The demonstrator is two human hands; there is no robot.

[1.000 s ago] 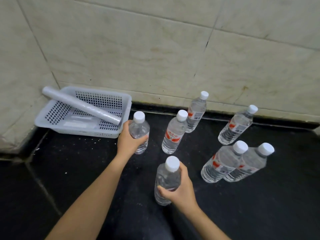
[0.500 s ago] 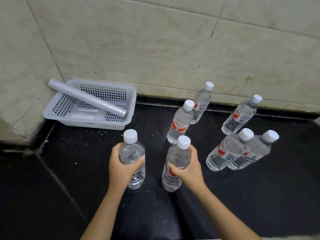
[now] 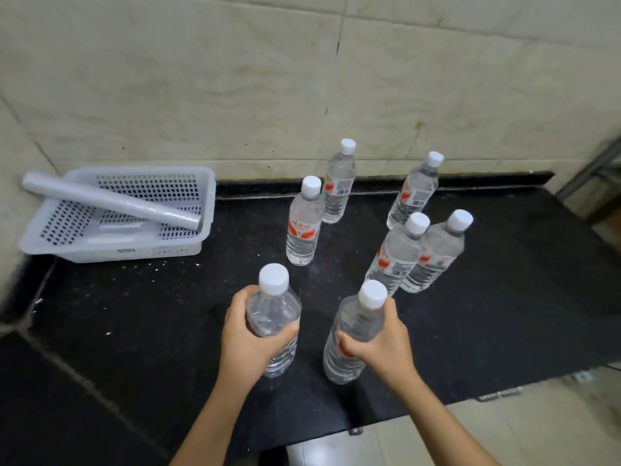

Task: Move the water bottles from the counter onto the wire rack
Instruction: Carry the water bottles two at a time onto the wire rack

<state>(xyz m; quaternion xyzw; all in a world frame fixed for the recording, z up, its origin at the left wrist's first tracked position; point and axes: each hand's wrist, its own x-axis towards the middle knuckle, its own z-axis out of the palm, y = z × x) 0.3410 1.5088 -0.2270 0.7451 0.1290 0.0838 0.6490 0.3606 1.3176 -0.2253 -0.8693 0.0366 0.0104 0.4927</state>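
Observation:
My left hand (image 3: 250, 344) grips a clear water bottle (image 3: 274, 311) with a white cap, held near the counter's front. My right hand (image 3: 383, 348) grips a second water bottle (image 3: 353, 334) beside it. Several more bottles with red labels stand upright on the black counter (image 3: 134, 314) behind: one in the middle (image 3: 303, 227), one near the wall (image 3: 339, 183), one at the back right (image 3: 415, 193), and a touching pair (image 3: 398, 253) (image 3: 437, 253). A grey metal frame, possibly the wire rack (image 3: 594, 169), shows at the right edge.
A white perforated plastic basket (image 3: 205, 210) sits at the back left corner with a grey roll (image 3: 111, 205) lying across it. Tiled wall runs behind the counter. The counter's front edge drops to a light floor (image 3: 504, 432) at the lower right.
Both hands have drawn their bottles nearer to me and slightly right, away from the standing group. The view has shifted, and a metal frame now shows at the right edge.

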